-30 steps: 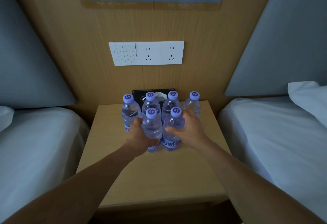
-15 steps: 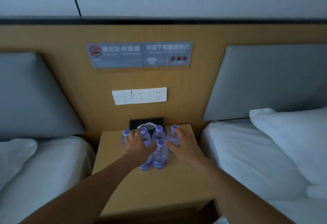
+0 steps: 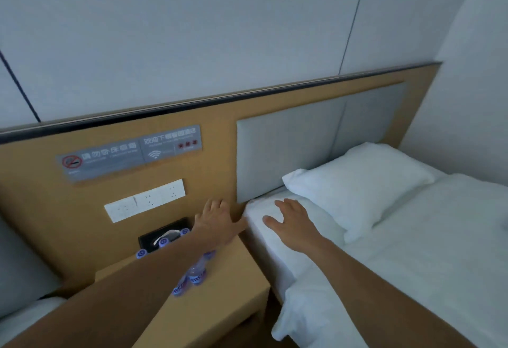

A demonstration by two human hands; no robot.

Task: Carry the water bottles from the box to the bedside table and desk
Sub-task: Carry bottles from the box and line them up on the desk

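Several clear water bottles [image 3: 195,273] with purple caps and labels stand grouped on the wooden bedside table [image 3: 220,301], mostly hidden behind my left forearm. My left hand [image 3: 215,222] hovers above and beyond them with fingers spread, holding nothing. My right hand [image 3: 290,222] is also open, held over the edge of the right bed's white sheet. Neither hand touches a bottle.
A black tissue box [image 3: 165,233] sits at the back of the table under the wall sockets [image 3: 145,199]. A white bed with a pillow [image 3: 357,182] lies to the right; another bed's edge [image 3: 24,317] shows at lower left.
Both hands have let go of the bottles and lifted up and to the right. The view has swung up and rightward, so the table now sits at lower left.
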